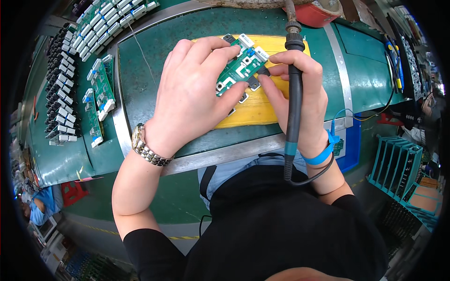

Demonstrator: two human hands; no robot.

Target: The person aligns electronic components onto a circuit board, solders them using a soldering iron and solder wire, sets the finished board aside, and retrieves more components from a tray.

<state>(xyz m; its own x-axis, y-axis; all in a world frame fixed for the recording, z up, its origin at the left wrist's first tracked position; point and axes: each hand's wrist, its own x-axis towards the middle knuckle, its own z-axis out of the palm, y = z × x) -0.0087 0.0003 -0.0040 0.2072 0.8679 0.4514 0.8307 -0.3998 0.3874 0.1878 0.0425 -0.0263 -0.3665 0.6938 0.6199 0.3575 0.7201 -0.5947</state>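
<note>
A green circuit board with white blocks and blue parts lies tilted on a yellow pad. My left hand reaches over its left side, fingers on the far edge and thumb on the near edge. At the board's right end, my right hand has thumb and fingers closed in around a white block and dark parts at the edge. A black-handled soldering iron lies across that hand, metal barrel pointing away. How the hand supports it is hard to see. Dark, white-edged pieces show beneath the board.
Left of the metal strip stand boards and rows of white and black parts. A red bowl-shaped container sits at the back. A blue tray and teal rack are at right. The iron's cable loops near my right wrist.
</note>
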